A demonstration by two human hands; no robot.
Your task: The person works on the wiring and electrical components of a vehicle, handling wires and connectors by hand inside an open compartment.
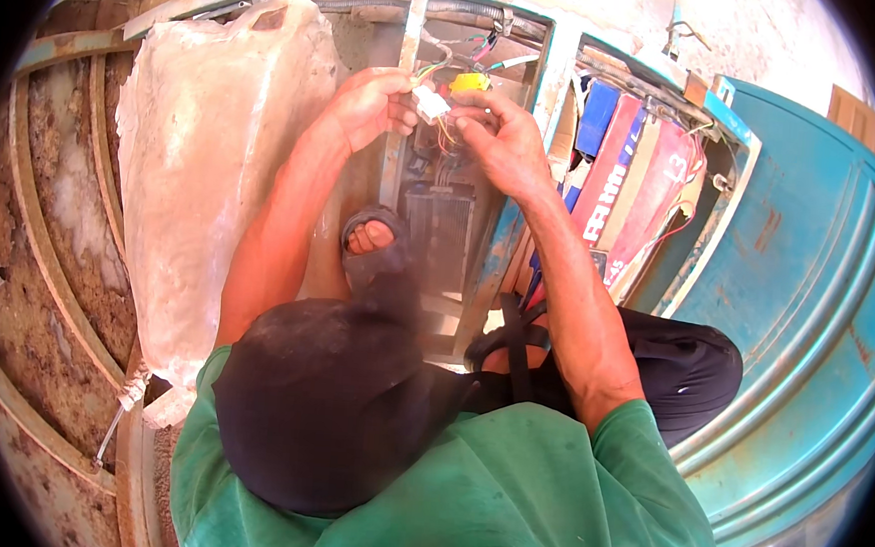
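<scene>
A white plastic wire connector (pixel 430 104) is pinched in the fingertips of my left hand (pixel 367 109), near the top middle. Thin coloured wires (pixel 446 134) run out of it on the lower right, and more wires rise from its upper side. My right hand (pixel 510 148) is closed close to the connector's right side, thumb and fingers drawn together. What lies between those fingers is too small to make out. Just above the right fingertips shows a yellow connector (pixel 471 82); whether the fingers touch it I cannot tell.
A blue metal frame (pixel 559 60) surrounds the wiring. Below my hands sits a finned grey box (pixel 439 223). Red packs (pixel 614 174) fill the right bay. At left leans a dusty tan panel (pixel 213 180) beside rusty bars (pixel 38 169); a teal panel (pixel 759 263) stands right.
</scene>
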